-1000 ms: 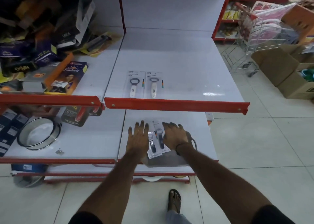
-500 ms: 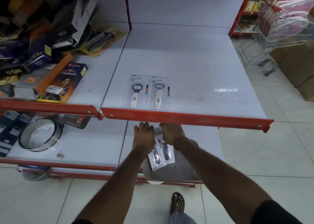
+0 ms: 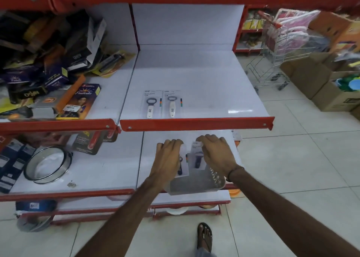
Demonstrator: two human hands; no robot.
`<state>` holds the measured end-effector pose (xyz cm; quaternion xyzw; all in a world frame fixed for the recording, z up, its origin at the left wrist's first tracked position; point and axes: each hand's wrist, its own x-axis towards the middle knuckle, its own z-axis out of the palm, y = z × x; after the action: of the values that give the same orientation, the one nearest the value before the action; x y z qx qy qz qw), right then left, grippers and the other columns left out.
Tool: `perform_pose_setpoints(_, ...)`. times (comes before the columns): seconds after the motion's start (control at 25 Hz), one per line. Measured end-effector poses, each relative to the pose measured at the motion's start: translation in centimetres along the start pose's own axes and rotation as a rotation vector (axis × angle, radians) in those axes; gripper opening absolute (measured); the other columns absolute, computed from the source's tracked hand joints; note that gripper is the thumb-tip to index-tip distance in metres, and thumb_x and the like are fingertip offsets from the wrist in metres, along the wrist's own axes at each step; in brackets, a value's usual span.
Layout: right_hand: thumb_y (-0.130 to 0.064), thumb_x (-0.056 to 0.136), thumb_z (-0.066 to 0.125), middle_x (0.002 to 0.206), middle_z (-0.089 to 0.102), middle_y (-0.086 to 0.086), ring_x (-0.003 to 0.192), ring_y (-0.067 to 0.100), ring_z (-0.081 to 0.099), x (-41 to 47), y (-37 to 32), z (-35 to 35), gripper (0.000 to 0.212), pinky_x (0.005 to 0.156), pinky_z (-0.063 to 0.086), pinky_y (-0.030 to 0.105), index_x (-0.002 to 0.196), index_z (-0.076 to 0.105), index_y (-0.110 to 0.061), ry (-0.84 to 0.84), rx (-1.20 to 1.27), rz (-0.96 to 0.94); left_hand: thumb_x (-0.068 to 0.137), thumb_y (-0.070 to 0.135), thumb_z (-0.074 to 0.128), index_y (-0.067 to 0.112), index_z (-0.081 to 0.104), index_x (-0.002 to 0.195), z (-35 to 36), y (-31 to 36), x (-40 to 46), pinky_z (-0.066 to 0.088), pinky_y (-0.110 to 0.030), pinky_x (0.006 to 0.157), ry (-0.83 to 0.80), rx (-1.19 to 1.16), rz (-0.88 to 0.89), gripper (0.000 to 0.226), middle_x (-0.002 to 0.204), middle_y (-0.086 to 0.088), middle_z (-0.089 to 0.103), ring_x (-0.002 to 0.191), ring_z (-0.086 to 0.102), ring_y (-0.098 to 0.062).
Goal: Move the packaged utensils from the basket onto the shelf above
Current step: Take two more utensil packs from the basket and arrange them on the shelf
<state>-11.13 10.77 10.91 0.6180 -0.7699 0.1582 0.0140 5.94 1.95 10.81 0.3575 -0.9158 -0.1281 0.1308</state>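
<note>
Two carded bottle openers up off the grey basket (image 3: 196, 184): left hand (image 3: 168, 159) fingers curled shut on the left pack (image 3: 183, 159), right hand (image 3: 217, 155) fingers pinched on the top of the right pack (image 3: 197, 155). Both packs hang upright, just over the basket, which sits on the lower shelf (image 3: 109, 171) right under the fingers. Above the fingers, past the red lip, two white-handled openers (image 3: 160, 104) lie side by side on the upper shelf (image 3: 204, 85).
</note>
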Motion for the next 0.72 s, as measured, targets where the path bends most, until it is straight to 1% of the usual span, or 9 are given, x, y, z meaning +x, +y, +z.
perform_pose_setpoints(0.12, -0.013, 0.092, 0.052, 0.106, 0.067, 0.002, 0.096, 0.022, 0.057, -1.1, -1.0, -5.9, 0.022, 0.087, 0.044, 0.04, 0.112, 0.06, -0.018, 0.206, -0.007, -0.03, 0.08, 0.005, 0.073, 0.011, 0.06, 0.12, -5.0, 3.1, 0.0, 0.044, -0.043, 0.094, 0.228, -0.042, 0.144, 0.043, 0.115, -0.009, 0.069, 0.106, 0.061, -0.029)
perform_pose_setpoints(0.24, -0.014, 0.09, 0.045, 0.091, 0.065, -0.001, 0.083, 0.019, 0.049, 0.3, -1.4, -11.8, 0.022, 0.075, 0.037, 0.036, 0.106, 0.059, -0.019, 0.329, 0.055, -0.025, 0.08, -0.001, 0.065, 0.012, 0.059, 0.116, -10.4, 6.0, 2.3, 0.037, -0.039, 0.088, 0.423, -0.052, 0.239, 0.039, 0.113, -0.007, 0.068, 0.101, 0.057, -0.026)
perform_pose_setpoints(0.32, -0.013, 0.09, 0.042, 0.086, 0.064, 0.0, 0.08, 0.02, 0.047, 2.5, -1.3, -15.1, 0.023, 0.071, 0.031, 0.035, 0.105, 0.059, -0.019, 0.392, 0.078, -0.02, 0.081, -0.002, 0.06, 0.013, 0.057, 0.114, -13.5, 7.4, 5.2, 0.033, -0.037, 0.084, 0.485, -0.03, 0.265, 0.037, 0.112, -0.006, 0.066, 0.099, 0.053, -0.025)
perform_pose_setpoints(0.4, -0.015, 0.09, 0.04, 0.086, 0.064, 0.002, 0.08, 0.02, 0.047, 5.5, -0.8, -17.6, 0.023, 0.073, 0.03, 0.034, 0.103, 0.059, -0.018, 0.435, 0.071, -0.011, 0.081, -0.005, 0.057, 0.012, 0.057, 0.114, -15.7, 8.0, 8.5, 0.029, -0.035, 0.082, 0.498, -0.021, 0.267, 0.037, 0.111, -0.006, 0.065, 0.099, 0.052, -0.025)
perform_pose_setpoints(0.44, -0.015, 0.091, 0.04, 0.087, 0.066, 0.002, 0.081, 0.02, 0.049, 6.9, -0.5, -18.5, 0.023, 0.076, 0.034, 0.035, 0.103, 0.059, -0.018, 0.449, 0.07, -0.002, 0.079, -0.007, 0.055, 0.011, 0.057, 0.114, -16.3, 8.0, 10.2, 0.027, -0.035, 0.081, 0.489, -0.017, 0.263, 0.039, 0.109, -0.007, 0.066, 0.099, 0.053, -0.027)
perform_pose_setpoints(0.52, -0.014, 0.091, 0.043, 0.09, 0.069, 0.003, 0.084, 0.022, 0.056, 9.8, 0.5, -19.7, 0.023, 0.082, 0.045, 0.042, 0.105, 0.06, -0.019, 0.493, 0.058, 0.009, 0.077, -0.009, 0.052, 0.01, 0.058, 0.113, -17.1, 7.7, 13.5, 0.024, -0.036, 0.08, 0.457, 0.011, 0.274, 0.041, 0.104, -0.009, 0.067, 0.099, 0.055, -0.029)
perform_pose_setpoints(0.56, -0.014, 0.091, 0.044, 0.089, 0.07, 0.003, 0.085, 0.023, 0.058, 11.1, 1.1, -20.1, 0.024, 0.083, 0.047, 0.044, 0.106, 0.061, -0.02, 0.504, 0.05, 0.022, 0.077, -0.009, 0.052, 0.01, 0.058, 0.113, -17.4, 7.5, 15.2, 0.025, -0.036, 0.08, 0.433, 0.015, 0.271, 0.04, 0.104, -0.01, 0.067, 0.1, 0.054, -0.03)
perform_pose_setpoints(0.64, -0.015, 0.092, 0.042, 0.086, 0.071, 0.002, 0.089, 0.024, 0.059, 13.4, 2.4, -20.4, 0.026, 0.087, 0.046, 0.044, 0.109, 0.06, -0.021, 0.485, 0.05, 0.077, 0.079, -0.007, 0.052, 0.009, 0.057, 0.114, -17.5, 7.3, 18.0, 0.029, -0.04, 0.086, 0.368, -0.023, 0.218, 0.039, 0.106, -0.011, 0.066, 0.104, 0.053, -0.03)
perform_pose_setpoints(0.72, -0.014, 0.092, 0.04, 0.081, 0.07, 0.001, 0.089, 0.025, 0.06, 14.9, 3.2, -19.8, 0.026, 0.089, 0.046, 0.045, 0.109, 0.059, -0.021, 0.44, 0.049, 0.112, 0.081, -0.007, 0.044, 0.009, 0.055, 0.112, -16.8, 7.2, 19.8, 0.031, -0.045, 0.093, 0.278, -0.04, 0.161, 0.037, 0.106, -0.013, 0.065, 0.107, 0.053, -0.032)
